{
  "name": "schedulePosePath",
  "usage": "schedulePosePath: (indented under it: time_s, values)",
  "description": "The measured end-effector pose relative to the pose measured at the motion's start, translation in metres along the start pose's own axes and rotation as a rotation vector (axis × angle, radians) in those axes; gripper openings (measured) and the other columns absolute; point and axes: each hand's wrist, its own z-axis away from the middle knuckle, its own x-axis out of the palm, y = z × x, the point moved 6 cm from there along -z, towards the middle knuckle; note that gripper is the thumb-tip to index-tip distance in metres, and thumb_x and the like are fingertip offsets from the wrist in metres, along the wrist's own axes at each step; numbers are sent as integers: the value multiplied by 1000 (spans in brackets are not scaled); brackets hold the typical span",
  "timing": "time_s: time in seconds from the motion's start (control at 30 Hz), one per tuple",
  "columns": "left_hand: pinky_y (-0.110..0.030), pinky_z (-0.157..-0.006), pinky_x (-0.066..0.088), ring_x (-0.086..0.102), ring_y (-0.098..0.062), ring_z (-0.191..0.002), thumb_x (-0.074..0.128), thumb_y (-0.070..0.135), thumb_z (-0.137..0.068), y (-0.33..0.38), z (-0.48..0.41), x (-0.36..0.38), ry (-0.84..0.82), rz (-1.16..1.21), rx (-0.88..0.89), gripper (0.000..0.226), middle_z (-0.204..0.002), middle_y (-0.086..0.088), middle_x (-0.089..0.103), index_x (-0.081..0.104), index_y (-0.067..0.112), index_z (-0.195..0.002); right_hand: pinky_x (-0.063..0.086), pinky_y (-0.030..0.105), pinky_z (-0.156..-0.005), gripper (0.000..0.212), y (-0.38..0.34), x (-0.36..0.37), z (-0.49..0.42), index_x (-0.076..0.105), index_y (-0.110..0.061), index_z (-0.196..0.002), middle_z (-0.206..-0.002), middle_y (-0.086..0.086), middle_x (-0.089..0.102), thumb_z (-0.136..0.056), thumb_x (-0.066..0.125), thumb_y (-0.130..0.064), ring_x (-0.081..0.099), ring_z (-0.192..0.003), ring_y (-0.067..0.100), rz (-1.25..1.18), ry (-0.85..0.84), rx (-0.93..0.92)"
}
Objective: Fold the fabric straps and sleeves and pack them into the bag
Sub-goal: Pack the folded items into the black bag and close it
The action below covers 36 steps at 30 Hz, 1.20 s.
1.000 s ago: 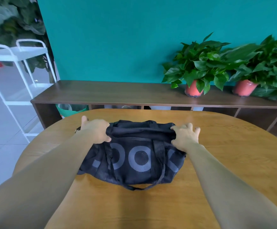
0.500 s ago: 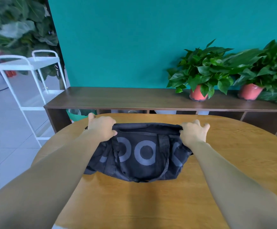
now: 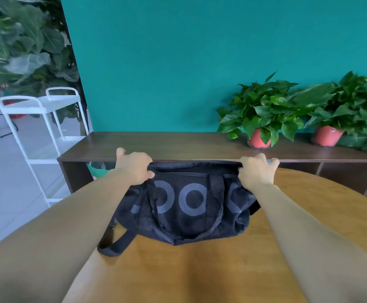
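Note:
A black mesh duffel bag (image 3: pixel 189 206) with large grey ring letters hangs above the round wooden table (image 3: pixel 200 270), lifted by its top edge. My left hand (image 3: pixel 134 167) grips the top edge at the bag's left end. At the right end my right hand (image 3: pixel 257 171) grips the same edge. The bag's top looks closed and stretched flat between the hands. A black strap loop (image 3: pixel 114 246) dangles from the bag's lower left onto the table. No loose straps or sleeves are visible outside the bag.
A long dark wooden sideboard (image 3: pixel 178 145) runs behind the table against a teal wall. Two potted plants (image 3: pixel 261 119) in red pots stand on its right part. A white metal trolley (image 3: pixel 40 119) stands at the left, over a tiled floor.
Both hands have raised the bag's top edge up and away from the table, pulling it taut. The bag's body now hangs and the strap loop has slid out at the lower left.

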Motion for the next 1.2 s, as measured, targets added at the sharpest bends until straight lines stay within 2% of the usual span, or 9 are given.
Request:
schedulePosePath:
  time_s: [0.13, 0.23, 0.37, 0.6, 0.7, 0.77, 0.83, 1.0, 1.2]
  values:
    - [-42, -96, 21, 53, -18, -90, 53, 48, -93, 1, -40, -1, -34, -9, 16, 28, -82, 9, 57, 51, 25, -75, 22, 46, -100, 9, -1, 11, -34, 50, -24, -83, -70, -3, 41, -88, 50, -17, 40, -109, 22, -10, -21, 0]
    - [-41, -96, 20, 52, -17, -89, 53, 47, -93, -1, -73, 2, -58, -23, 2, 30, -81, 9, 55, 49, 25, -73, 22, 47, -100, 8, -5, 22, -63, 52, -23, -85, -77, 0, 46, -88, 49, -17, 39, -108, 23, -5, -54, 10]
    - [-41, -98, 21, 49, -18, -86, 51, 45, -93, -4, -114, 3, -109, -31, -8, 36, -76, 10, 48, 41, 23, -67, 22, 47, -100, 9, -16, 27, -103, 54, -23, -87, -68, -1, 34, -90, 48, -18, 40, -108, 24, 17, -94, 4]
    - [-45, -103, 19, 47, -19, -87, 47, 45, -95, -20, -161, -28, -169, -57, -43, 28, -83, 8, 51, 46, 24, -76, 18, 49, -106, 10, -33, -4, -165, 50, -25, -83, -66, -3, 32, -89, 49, -18, 42, -109, 24, 35, -161, -12]
    - [-46, -103, 19, 51, -20, -94, 47, 46, -95, -30, -174, -58, -199, -59, -56, 24, -91, 7, 55, 51, 24, -88, 20, 50, -104, 8, -42, -34, -190, 53, -26, -89, -74, 0, 40, -90, 49, -19, 41, -112, 25, 59, -194, -26]
    - [-46, -103, 19, 51, -20, -95, 47, 45, -95, -37, -184, -84, -212, -44, -66, 25, -89, 6, 53, 55, 22, -96, 21, 49, -103, 9, -49, -57, -209, 55, -26, -92, -84, 2, 49, -90, 49, -20, 41, -114, 24, 57, -206, -40]
    - [-45, -102, 21, 51, -20, -97, 49, 46, -95, -47, -194, -111, -207, -40, -78, 26, -88, 7, 51, 57, 21, -99, 21, 49, -104, 10, -57, -81, -228, 55, -25, -92, -84, 2, 50, -90, 48, -18, 41, -113, 24, 47, -198, -55]
    - [-41, -95, 24, 48, -20, -86, 48, 48, -94, -80, -231, -168, -155, -55, -123, 28, -76, 6, 49, 53, 20, -89, 23, 48, -101, 9, -82, -130, -279, 49, -23, -87, -74, 1, 40, -88, 48, -14, 41, -111, 24, 41, -129, -80]
    - [-41, -92, 24, 49, -20, -87, 47, 47, -95, -113, -294, -214, -72, -76, -114, 31, -77, 5, 50, 48, 21, -79, 22, 49, -104, 8, -109, -166, -343, 47, -23, -85, -78, 0, 45, -88, 48, -15, 42, -110, 24, 66, -43, -79]
